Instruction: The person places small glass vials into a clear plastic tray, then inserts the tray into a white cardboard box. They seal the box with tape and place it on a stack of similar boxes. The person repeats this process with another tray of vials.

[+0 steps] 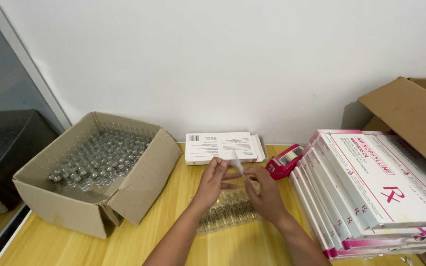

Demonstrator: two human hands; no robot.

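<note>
Hemmed in left by an open cardboard box of glass ampoules (99, 162), its front flap (139, 189) jutting toward the middle. Blocked right by a slanted stack of white-and-pink cartons (366, 192), topped by a brown box flap (410, 118). Closed off behind by a flat white carton (220, 147) and a pink tape dispenser (283, 161) against the wall (213, 64). Open lane only down the centre of the yellow wooden table (139, 241), partly filled by a clear blister tray of ampoules (225, 212) under left hand (213, 180) and right hand (267, 194). Bare tabletop along the near edge.
</note>
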